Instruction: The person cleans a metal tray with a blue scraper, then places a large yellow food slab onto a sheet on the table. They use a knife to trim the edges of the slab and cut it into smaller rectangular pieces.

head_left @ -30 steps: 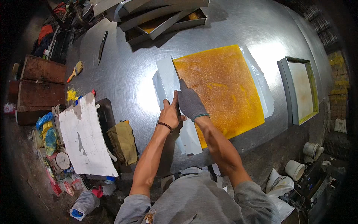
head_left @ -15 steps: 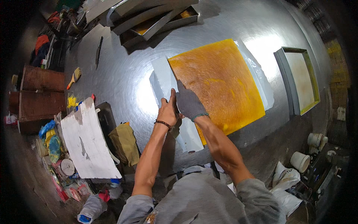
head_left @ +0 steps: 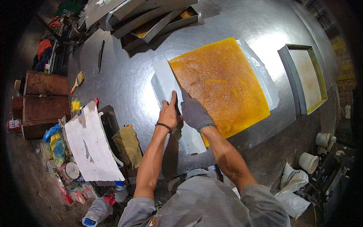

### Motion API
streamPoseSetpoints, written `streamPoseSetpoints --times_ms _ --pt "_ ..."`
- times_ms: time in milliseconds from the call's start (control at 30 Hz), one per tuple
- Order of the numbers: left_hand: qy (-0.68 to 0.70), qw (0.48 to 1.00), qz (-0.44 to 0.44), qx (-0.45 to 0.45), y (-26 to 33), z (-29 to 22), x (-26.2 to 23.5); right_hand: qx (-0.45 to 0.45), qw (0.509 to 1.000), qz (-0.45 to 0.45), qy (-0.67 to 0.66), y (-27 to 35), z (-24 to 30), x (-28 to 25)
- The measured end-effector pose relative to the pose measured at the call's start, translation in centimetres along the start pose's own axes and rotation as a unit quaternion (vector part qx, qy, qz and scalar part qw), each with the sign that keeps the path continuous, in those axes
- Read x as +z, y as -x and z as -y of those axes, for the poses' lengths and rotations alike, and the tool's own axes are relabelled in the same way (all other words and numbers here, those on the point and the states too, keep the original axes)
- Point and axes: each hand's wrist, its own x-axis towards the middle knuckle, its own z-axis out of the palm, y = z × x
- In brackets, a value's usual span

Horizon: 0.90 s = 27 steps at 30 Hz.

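A square, golden-brown sheet cake with yellow edges lies on the steel table. White paper sticks out along its left side, and a glossy white sheet beyond its right side. My bare left hand, with a beaded bracelet at the wrist, is at the middle of the left paper strip. Its thumb stretches over the paper; its other fingers are partly hidden and seem closed on it. My right hand, in a grey knit glove, lies against the cake's left edge beside the left hand. Its fingertips are hidden.
Metal trays are stacked at the far left of the table. A knife and a brush lie by the left edge. A framed tray stands at right. A worn white board and folded cloth are near left.
My right hand has shifted slightly toward me and to the right along the cake's edge. The left hand has dropped back a little. The cake stays in place.
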Motion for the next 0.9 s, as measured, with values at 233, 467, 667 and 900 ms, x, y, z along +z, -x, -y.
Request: streamPoseSetpoints --times_ms 233,467,667,900 --pt "-0.01 1.0 0.006 0.019 0.1 -0.9 -0.4 0.089 0.993 0.068 -0.037 -2.3 0.3 -0.8" --pt "-0.027 1.0 0.012 -0.011 -0.1 -0.3 0.0 0.078 0.995 0.059 -0.034 -0.1 0.3 -0.9" --pt "-0.032 0.999 0.009 -0.01 -0.3 -0.4 -0.1 0.051 0.998 0.025 -0.006 0.5 -0.1 -0.1" --pt "-0.028 1.0 -0.005 -0.009 -0.3 -0.3 0.2 0.056 0.997 0.048 -0.038 2.8 -0.2 -0.8"
